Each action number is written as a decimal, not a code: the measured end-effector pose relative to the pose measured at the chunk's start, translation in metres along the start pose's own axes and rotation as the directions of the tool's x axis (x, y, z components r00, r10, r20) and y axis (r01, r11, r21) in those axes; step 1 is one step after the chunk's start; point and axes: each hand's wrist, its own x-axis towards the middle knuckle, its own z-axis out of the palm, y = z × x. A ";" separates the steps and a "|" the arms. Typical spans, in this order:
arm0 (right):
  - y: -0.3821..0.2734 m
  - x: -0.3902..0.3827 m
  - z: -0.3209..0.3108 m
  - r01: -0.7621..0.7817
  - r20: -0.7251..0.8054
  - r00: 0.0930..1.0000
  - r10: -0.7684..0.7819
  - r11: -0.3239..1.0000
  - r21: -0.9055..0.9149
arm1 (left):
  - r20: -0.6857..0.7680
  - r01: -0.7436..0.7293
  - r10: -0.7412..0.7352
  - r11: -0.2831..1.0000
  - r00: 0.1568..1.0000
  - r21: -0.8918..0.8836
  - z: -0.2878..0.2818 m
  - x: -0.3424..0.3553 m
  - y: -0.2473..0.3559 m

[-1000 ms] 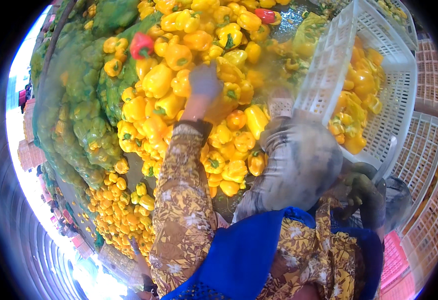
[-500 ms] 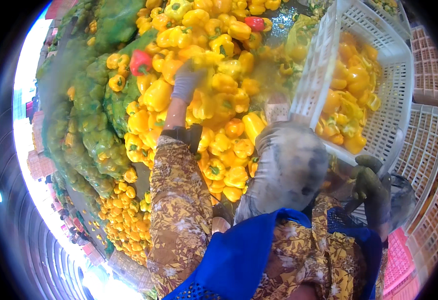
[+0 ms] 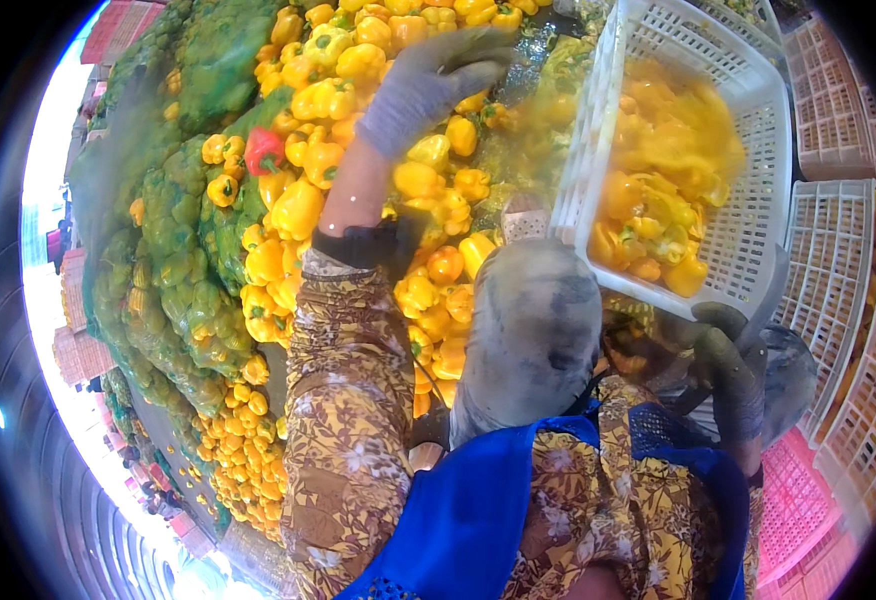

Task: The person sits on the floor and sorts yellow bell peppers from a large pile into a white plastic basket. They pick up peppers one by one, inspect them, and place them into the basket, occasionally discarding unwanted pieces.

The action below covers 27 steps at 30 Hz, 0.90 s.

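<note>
My left hand (image 3: pixel 423 95), in a grey glove, reaches over the far part of a heap of yellow bell peppers (image 3: pixel 298 208). Its fingers point right and are stretched, with the thumb apart; nothing shows in it, though the surface under its fingers is hidden. Down at the near corner of a white plastic crate (image 3: pixel 773 150), my right hand (image 3: pixel 728 345) in a dark, stained glove has its fingers bent round the rim. The crate leans toward me with yellow peppers (image 3: pixel 648 215) inside, some broken or squashed-looking. A red bell pepper (image 3: pixel 264 151) lies at the heap's left side.
Green mesh sacks of peppers (image 3: pixel 178 300) are piled on the left. Smaller yellow peppers (image 3: pixel 243 450) lie loose below them. Pale crates (image 3: pixel 828 270) and a pink crate (image 3: pixel 793 495) stand at right. My grey-covered knee (image 3: pixel 533 320) is between heap and crate.
My left hand has moved farther out and to the right over the heap. A second red pepper near the top is now out of sight behind it. My right hand stays at the crate corner.
</note>
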 end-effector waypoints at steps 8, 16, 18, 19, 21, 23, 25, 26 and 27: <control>0.012 0.019 0.004 -0.011 -0.034 0.999 0.011 1.000 0.021 | -0.084 0.208 -0.555 0.165 0.828 0.964 0.000 -0.118 -0.141; -0.012 0.032 0.028 -0.099 0.046 0.994 0.099 0.995 -0.011 | 0.224 -0.152 -0.526 0.177 0.821 0.972 -0.014 -0.080 -0.205; -0.009 0.031 0.028 -0.099 0.029 0.995 0.099 0.995 -0.025 | 0.380 -0.310 -0.505 0.219 0.775 0.925 -0.022 -0.067 -0.198; -0.006 0.031 0.026 -0.094 0.025 0.995 0.094 0.995 -0.029 | 0.379 -0.292 -0.508 0.245 0.773 0.924 -0.025 -0.065 -0.192; -0.005 0.032 0.027 -0.093 0.024 0.995 0.094 0.995 -0.020 | 0.368 -0.248 -0.519 0.287 0.771 0.925 -0.031 -0.065 -0.180; -0.007 0.033 0.029 -0.108 0.039 0.993 0.108 0.994 0.001 | 0.194 -0.030 -0.568 0.285 0.800 0.958 -0.034 -0.073 -0.179; -0.007 0.033 0.029 -0.112 0.027 0.993 0.112 0.993 -0.025 | 0.022 0.189 -0.512 0.355 0.859 0.915 -0.032 -0.084 -0.170; -0.007 0.035 0.028 -0.109 0.025 0.994 0.110 0.993 -0.038 | -0.078 0.315 -0.512 0.396 0.855 0.863 -0.029 -0.088 -0.155; -0.009 0.037 0.027 -0.105 0.033 0.994 0.107 0.992 -0.067 | -0.139 0.381 -0.488 0.441 0.862 0.813 -0.027 -0.090 -0.151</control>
